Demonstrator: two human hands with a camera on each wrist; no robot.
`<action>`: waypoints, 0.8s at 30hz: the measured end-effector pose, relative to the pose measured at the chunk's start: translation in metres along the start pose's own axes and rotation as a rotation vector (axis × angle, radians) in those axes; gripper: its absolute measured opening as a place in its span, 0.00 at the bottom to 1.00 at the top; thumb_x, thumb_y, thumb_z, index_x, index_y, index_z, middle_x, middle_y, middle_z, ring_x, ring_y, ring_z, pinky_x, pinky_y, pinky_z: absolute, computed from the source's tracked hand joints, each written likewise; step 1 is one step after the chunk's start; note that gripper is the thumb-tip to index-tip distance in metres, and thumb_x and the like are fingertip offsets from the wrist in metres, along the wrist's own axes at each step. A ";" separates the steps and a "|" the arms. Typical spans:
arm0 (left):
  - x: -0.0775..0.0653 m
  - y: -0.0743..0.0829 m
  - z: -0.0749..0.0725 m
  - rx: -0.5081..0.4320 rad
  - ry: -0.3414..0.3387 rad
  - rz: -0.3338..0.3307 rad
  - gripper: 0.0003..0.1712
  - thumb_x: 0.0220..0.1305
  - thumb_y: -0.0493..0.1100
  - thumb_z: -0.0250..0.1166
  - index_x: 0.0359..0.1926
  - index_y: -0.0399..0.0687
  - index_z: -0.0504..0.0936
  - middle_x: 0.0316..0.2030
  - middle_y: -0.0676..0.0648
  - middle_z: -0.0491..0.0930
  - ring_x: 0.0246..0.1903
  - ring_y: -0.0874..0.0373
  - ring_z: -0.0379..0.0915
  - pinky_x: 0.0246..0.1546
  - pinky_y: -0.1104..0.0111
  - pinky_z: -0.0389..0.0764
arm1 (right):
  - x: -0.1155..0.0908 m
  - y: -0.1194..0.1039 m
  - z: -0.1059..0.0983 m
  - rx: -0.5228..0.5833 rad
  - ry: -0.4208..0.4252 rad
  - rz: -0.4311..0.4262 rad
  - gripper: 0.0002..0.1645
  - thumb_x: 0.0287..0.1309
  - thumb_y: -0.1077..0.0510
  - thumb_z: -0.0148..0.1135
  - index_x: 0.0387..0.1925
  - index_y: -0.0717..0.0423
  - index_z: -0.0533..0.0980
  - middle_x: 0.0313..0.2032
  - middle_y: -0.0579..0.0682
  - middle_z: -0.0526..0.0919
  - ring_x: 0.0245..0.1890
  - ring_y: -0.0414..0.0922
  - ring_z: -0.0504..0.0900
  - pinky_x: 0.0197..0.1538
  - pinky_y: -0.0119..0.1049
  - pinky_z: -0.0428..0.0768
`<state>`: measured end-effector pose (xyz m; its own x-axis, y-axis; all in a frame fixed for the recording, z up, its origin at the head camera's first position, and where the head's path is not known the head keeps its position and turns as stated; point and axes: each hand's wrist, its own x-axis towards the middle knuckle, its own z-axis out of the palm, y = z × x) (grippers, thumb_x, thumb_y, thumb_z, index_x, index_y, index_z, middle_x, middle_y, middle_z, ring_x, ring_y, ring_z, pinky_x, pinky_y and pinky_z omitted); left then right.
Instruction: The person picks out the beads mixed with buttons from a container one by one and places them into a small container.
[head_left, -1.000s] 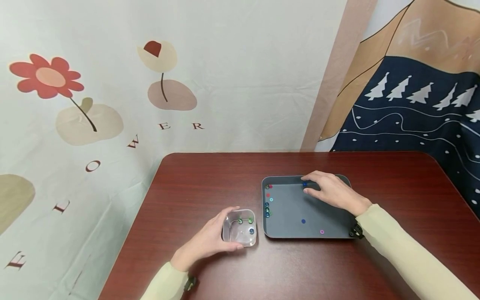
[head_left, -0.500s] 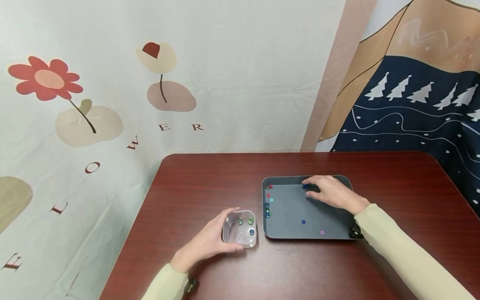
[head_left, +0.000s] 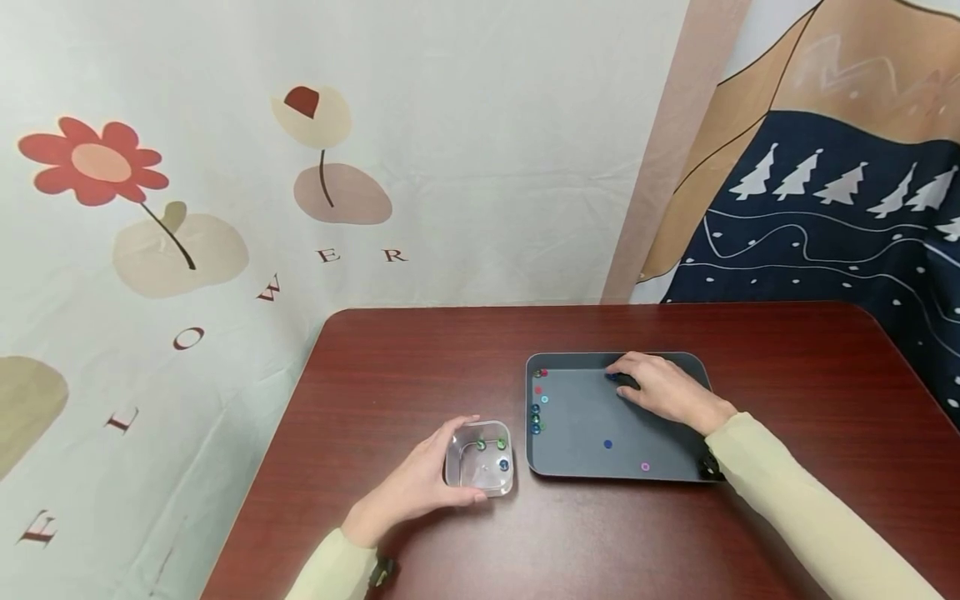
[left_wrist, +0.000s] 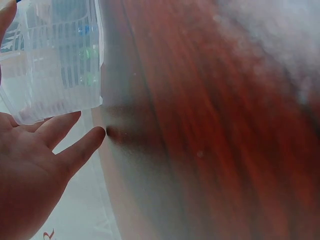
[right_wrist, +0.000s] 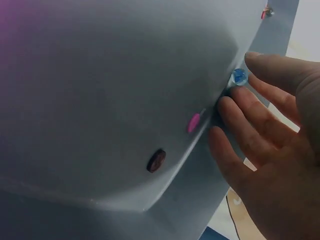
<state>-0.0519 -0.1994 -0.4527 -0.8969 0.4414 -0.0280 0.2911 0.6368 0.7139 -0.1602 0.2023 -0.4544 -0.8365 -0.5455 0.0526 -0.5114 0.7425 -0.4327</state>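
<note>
My left hand (head_left: 416, 479) grips a small clear plastic container (head_left: 480, 492) from its left side, thumb at the near side and fingers at the far side. Green marbles (head_left: 501, 444) and a blue marble (head_left: 504, 465) lie inside it. My right hand (head_left: 667, 390) reaches into the grey tray (head_left: 577, 467) by its far wall. There a clear and blue marble (right_wrist: 240, 76) sits between the thumb and the fingers, which look slightly spread around it. Whether they touch it is hard to tell.
Several marbles (head_left: 536, 419) line the tray's left wall, near a red piece (head_left: 537, 390) and a light blue ring (head_left: 544, 399). A dark blue disc (head_left: 607, 444) and a pink ring (head_left: 645, 467) lie toward the front. A pink piece (right_wrist: 193, 123) and dark disc (right_wrist: 156, 160) lie near my right fingers.
My right hand has lowered slightly toward the tray's far wall, and its fingers have come closer around the blue marble. The left hand keeps its grip on the container, which stays in place.
</note>
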 end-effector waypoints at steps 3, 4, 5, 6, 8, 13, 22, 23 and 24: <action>0.000 0.000 0.000 -0.001 -0.001 0.002 0.59 0.45 0.60 0.85 0.75 0.55 0.64 0.63 0.51 0.76 0.59 0.55 0.75 0.62 0.50 0.76 | -0.001 0.000 0.001 -0.012 0.003 0.006 0.21 0.63 0.64 0.71 0.58 0.62 0.82 0.55 0.58 0.83 0.55 0.56 0.82 0.58 0.56 0.80; 0.000 0.000 0.000 -0.001 -0.001 0.002 0.59 0.45 0.60 0.85 0.75 0.55 0.64 0.63 0.51 0.76 0.59 0.55 0.75 0.62 0.50 0.76 | -0.002 0.000 0.001 -0.015 0.003 0.009 0.22 0.63 0.64 0.71 0.58 0.61 0.82 0.55 0.58 0.83 0.55 0.56 0.82 0.58 0.56 0.80; 0.000 0.000 0.000 -0.001 0.000 0.003 0.59 0.45 0.59 0.85 0.75 0.54 0.64 0.64 0.51 0.76 0.59 0.55 0.74 0.62 0.50 0.76 | -0.002 0.000 0.001 -0.018 0.002 0.013 0.22 0.63 0.64 0.71 0.58 0.61 0.82 0.55 0.58 0.83 0.55 0.56 0.82 0.58 0.56 0.80; 0.000 -0.001 0.000 -0.002 -0.001 0.003 0.59 0.45 0.59 0.85 0.75 0.54 0.64 0.64 0.51 0.76 0.59 0.55 0.74 0.62 0.50 0.76 | -0.002 0.000 0.001 -0.023 0.002 0.011 0.22 0.63 0.63 0.71 0.58 0.61 0.82 0.55 0.58 0.83 0.55 0.56 0.82 0.58 0.56 0.80; 0.000 -0.002 0.000 0.005 0.000 0.007 0.59 0.45 0.60 0.84 0.75 0.54 0.64 0.64 0.51 0.76 0.59 0.55 0.74 0.62 0.50 0.76 | -0.002 0.000 0.001 -0.033 0.003 0.007 0.21 0.63 0.63 0.70 0.58 0.61 0.82 0.54 0.58 0.83 0.55 0.56 0.82 0.58 0.56 0.80; 0.000 -0.001 0.000 0.005 0.002 0.009 0.59 0.45 0.60 0.84 0.75 0.55 0.64 0.64 0.51 0.76 0.59 0.55 0.75 0.62 0.50 0.76 | -0.003 0.001 0.003 -0.040 0.015 0.005 0.20 0.63 0.63 0.71 0.57 0.61 0.83 0.53 0.57 0.84 0.54 0.56 0.82 0.58 0.56 0.80; 0.000 -0.001 0.000 -0.003 0.002 0.010 0.59 0.45 0.60 0.84 0.75 0.55 0.64 0.64 0.50 0.76 0.60 0.55 0.74 0.63 0.50 0.76 | -0.005 0.002 0.007 -0.015 0.041 0.013 0.18 0.63 0.63 0.71 0.55 0.60 0.84 0.51 0.55 0.85 0.52 0.54 0.83 0.56 0.55 0.81; 0.000 -0.001 0.000 -0.002 0.002 0.011 0.59 0.45 0.60 0.84 0.75 0.55 0.64 0.64 0.50 0.76 0.60 0.55 0.74 0.63 0.50 0.76 | -0.005 0.002 0.007 -0.013 0.044 0.013 0.18 0.63 0.63 0.71 0.55 0.59 0.84 0.51 0.54 0.85 0.52 0.54 0.83 0.56 0.55 0.81; 0.000 -0.001 0.000 -0.002 0.002 0.012 0.59 0.45 0.61 0.84 0.75 0.55 0.64 0.64 0.50 0.76 0.60 0.55 0.74 0.63 0.50 0.76 | -0.005 0.002 0.008 -0.010 0.046 0.015 0.18 0.63 0.63 0.71 0.55 0.59 0.84 0.51 0.54 0.85 0.52 0.54 0.83 0.56 0.56 0.81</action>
<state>-0.0521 -0.2001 -0.4532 -0.8940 0.4477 -0.0186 0.3009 0.6306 0.7154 -0.1554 0.2041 -0.4626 -0.8521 -0.5159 0.0879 -0.5006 0.7546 -0.4243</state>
